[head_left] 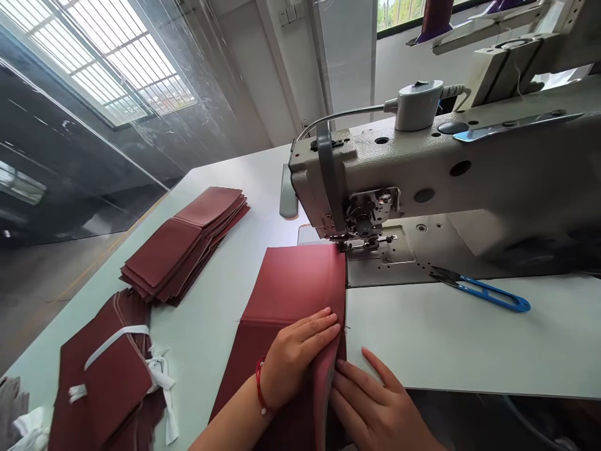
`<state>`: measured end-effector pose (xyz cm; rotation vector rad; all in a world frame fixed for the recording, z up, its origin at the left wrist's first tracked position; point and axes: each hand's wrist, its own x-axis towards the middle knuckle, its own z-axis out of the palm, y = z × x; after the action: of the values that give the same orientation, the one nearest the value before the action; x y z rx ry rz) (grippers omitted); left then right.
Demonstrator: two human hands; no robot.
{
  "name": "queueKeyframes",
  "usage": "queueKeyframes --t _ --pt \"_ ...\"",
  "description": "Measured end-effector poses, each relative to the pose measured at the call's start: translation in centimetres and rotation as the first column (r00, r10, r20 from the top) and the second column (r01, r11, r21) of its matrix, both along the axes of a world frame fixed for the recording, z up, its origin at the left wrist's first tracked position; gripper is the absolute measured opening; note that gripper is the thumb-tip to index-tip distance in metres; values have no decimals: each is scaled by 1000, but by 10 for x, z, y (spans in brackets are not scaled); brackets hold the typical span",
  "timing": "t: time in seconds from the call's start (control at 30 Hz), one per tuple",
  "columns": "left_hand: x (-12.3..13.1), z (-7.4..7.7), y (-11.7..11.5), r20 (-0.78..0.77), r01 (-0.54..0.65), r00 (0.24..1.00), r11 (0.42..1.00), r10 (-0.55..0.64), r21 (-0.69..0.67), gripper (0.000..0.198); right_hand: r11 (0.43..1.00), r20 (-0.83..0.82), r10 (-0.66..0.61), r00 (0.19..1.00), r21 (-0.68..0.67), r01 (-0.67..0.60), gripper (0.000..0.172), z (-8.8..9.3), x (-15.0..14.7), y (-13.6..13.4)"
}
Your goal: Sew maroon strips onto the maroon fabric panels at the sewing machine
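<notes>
A dark red, leather-like panel (291, 282) with a cross seam lies under the needle area of a sewing machine (364, 225). My left hand (295, 357), wearing a red cord bracelet, rests on top of it, fingers stretched toward the right edge; the thumb is out of sight. Beside that edge, my right hand (370, 401) has its fingers at the layers, one finger held apart, thumb hidden. Close to my hands the upper layer curves up from the one below. The panel's far right corner meets the presser foot (342, 245).
Blue-handled thread snips (493, 294) lie to the right on the white table (469, 351). At the left are a stack of dark red panels (188, 238) and bundles (117, 376) tied with white strips (162, 382). A clear plastic sheet hangs behind.
</notes>
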<state>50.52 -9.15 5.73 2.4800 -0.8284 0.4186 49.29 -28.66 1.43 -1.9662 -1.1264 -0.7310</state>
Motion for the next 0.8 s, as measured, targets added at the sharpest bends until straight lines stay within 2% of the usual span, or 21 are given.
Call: queueKeyframes --t 0.07,0.13,0.23,0.33,0.4,0.53,0.63,0.8 --pt "0 0 -1 -14 -15 1000 999 15 -33 33 998 23 19 1000 -53 -18 33 -1 0 -1" --pt "-1 1 -5 11 -39 999 999 39 -15 33 998 3 36 999 -46 -36 36 2 3 -4" --pt "-4 5 -13 61 -64 997 991 57 120 37 998 6 66 998 -24 -66 40 8 8 -12" --pt "-4 12 -18 94 -67 995 950 40 306 39 996 2 80 997 -37 -80 38 10 12 -23" --pt "-2 16 -21 116 -51 993 929 8 368 39 994 -30 95 995 -47 -96 36 11 12 -30" --pt "3 14 -22 141 -59 990 951 16 303 32 993 -144 75 987 -76 -86 29 16 10 -33" --pt "4 11 -23 137 -66 990 965 32 252 26 998 -66 7 998 -55 -10 28 19 10 -27" --pt "2 15 -25 161 -49 987 942 -6 332 30 1000 -29 -1 1000 -14 1 30 19 13 -21"
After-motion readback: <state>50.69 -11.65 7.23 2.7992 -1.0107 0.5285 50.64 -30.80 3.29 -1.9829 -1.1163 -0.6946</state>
